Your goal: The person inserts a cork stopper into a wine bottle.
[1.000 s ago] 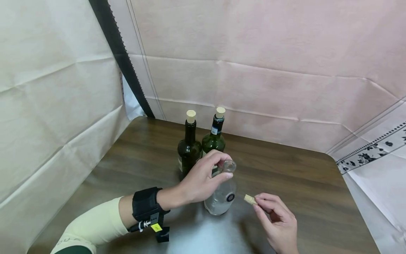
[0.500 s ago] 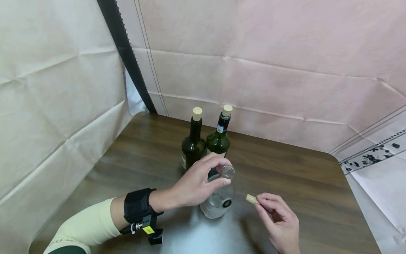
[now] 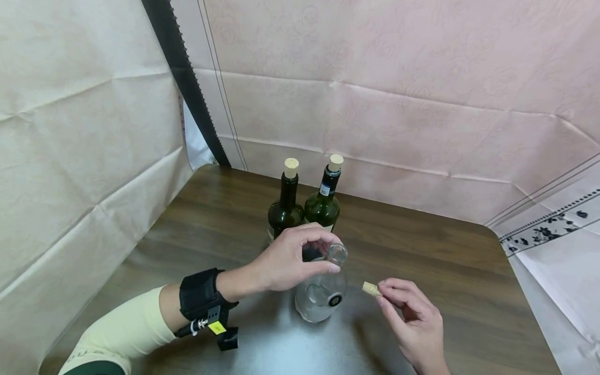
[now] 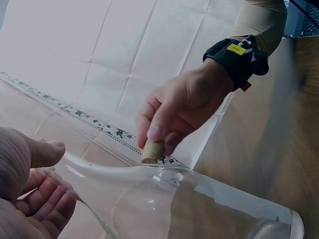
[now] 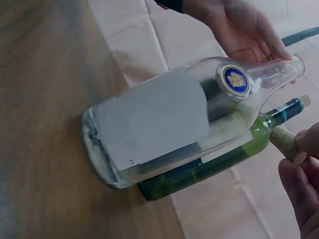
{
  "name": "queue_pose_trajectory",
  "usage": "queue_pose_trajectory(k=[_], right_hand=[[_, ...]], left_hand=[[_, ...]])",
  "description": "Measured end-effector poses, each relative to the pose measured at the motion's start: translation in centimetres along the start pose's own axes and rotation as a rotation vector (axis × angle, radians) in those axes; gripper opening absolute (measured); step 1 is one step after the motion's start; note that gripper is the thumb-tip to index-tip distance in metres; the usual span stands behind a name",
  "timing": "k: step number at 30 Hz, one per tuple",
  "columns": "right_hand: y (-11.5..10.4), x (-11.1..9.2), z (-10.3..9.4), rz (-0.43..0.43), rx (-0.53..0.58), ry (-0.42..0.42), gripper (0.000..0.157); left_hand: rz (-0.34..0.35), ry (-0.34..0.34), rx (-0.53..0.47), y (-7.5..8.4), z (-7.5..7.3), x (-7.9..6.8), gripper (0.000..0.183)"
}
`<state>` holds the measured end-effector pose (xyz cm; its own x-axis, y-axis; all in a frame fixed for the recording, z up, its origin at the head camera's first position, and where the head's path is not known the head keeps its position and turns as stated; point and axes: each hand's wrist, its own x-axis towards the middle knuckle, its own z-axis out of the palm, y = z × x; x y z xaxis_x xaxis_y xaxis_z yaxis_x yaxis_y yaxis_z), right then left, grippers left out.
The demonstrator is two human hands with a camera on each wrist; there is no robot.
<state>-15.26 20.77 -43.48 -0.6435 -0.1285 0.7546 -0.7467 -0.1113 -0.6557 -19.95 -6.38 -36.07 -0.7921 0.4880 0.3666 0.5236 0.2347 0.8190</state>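
A clear glass bottle (image 3: pixel 315 304) stands on the wooden table, its mouth uncovered. My left hand (image 3: pixel 283 263) holds it around the neck, thumb on the near side and fingers on the far side. In the right wrist view, the bottle (image 5: pixel 154 129) carries a white label and a round blue-and-gold seal. Between the thumb and fingers of my right hand (image 3: pixel 414 317) I pinch a cork (image 3: pixel 371 289), held to the right of the bottle and apart from it. The left wrist view shows this cork (image 4: pixel 152 151) beyond the glass.
Behind the clear bottle stand a dark wine bottle (image 3: pixel 284 216) and a green wine bottle (image 3: pixel 322 209). Each has a cork in its neck. Pale cloth (image 3: pixel 398 94) hangs along the table's (image 3: pixel 436 245) back and sides.
The clear bottle has shifted slightly left and nearer, relative to the two wine bottles. My left wrist is a little higher than half a second ago. My right hand keeps its pinch, slightly raised.
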Motion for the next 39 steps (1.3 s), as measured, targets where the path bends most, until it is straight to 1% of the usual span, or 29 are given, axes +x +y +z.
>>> queue_pose_trajectory(k=[4,8,10,15,19,24,28,32,36,39], right_hand=[[-0.8,1.3,0.0,-0.008,-0.035,-0.043,0.033],[-2.3,3.5,0.3,-0.032,-0.093,-0.123,0.031],[-3.2,4.8,0.6,-0.065,-0.166,-0.162,0.029],[-5.5,8.2,1.6,-0.150,-0.388,-0.249,0.022],[-6.8,10.5,2.4,-0.193,-0.478,-0.323,0.019],[-7.2,12.7,2.9,-0.251,-0.515,-0.409,0.019],[-7.1,14.0,3.3,-0.296,-0.526,-0.483,0.020],[-7.1,14.8,3.6,-0.305,-0.534,-0.574,0.016],[-7.1,15.4,3.9,-0.318,-0.529,-0.652,0.019],[-7.2,15.7,4.2,-0.337,-0.540,-0.695,0.020]], left_hand=[[-0.015,-0.030,-0.031,-0.2,-0.4,0.3,0.033],[-0.017,-0.059,-0.040,-0.5,-0.7,0.7,0.031],[-0.013,-0.072,-0.043,-0.7,-0.9,0.8,0.031],[-0.018,-0.098,-0.049,-1.0,-1.1,0.8,0.029],[-0.023,-0.100,-0.050,-1.0,-1.1,0.8,0.029],[-0.014,-0.101,-0.054,-0.9,-1.1,1.0,0.028],[0.004,-0.106,-0.054,-0.9,-1.2,1.0,0.028],[0.008,-0.114,-0.057,-0.9,-1.3,1.0,0.028],[0.009,-0.124,-0.072,-1.0,-1.3,1.0,0.027],[0.015,-0.133,-0.084,-1.0,-1.4,1.0,0.027]])
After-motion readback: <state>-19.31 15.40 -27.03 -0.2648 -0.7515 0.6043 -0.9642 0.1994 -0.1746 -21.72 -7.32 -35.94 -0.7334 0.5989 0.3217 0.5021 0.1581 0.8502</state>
